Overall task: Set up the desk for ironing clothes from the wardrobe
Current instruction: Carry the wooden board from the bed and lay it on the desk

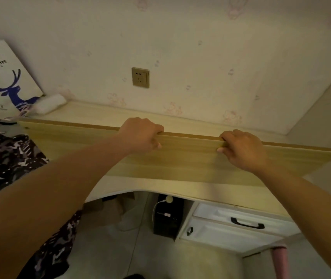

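**Two hands, one long board**

Your bare arms are closest to the camera, coming in from 7 and 5 o'clock. Your left hand (142,133) and your right hand (243,150) both hold the top edge of the wooden board (180,158). Fingers curl over the far side and thumbs press the near face. The board stands tilted on its long edge across the desk (92,111), in the middle of the view.

What could go wrong? The board is long and you hold it only near the middle, so one end could swing. At 9 o'clock it could bump the paper bag (7,77) or the white roll (49,103). If the bottom edge slides toward you, the board could drop off the desk front. The patterned cloth (7,158) lies close at 9 o'clock and could get trapped underneath.

The bag says "luckin coffee" above a blue deer. A wall socket (140,77) sits at 12 o'clock.
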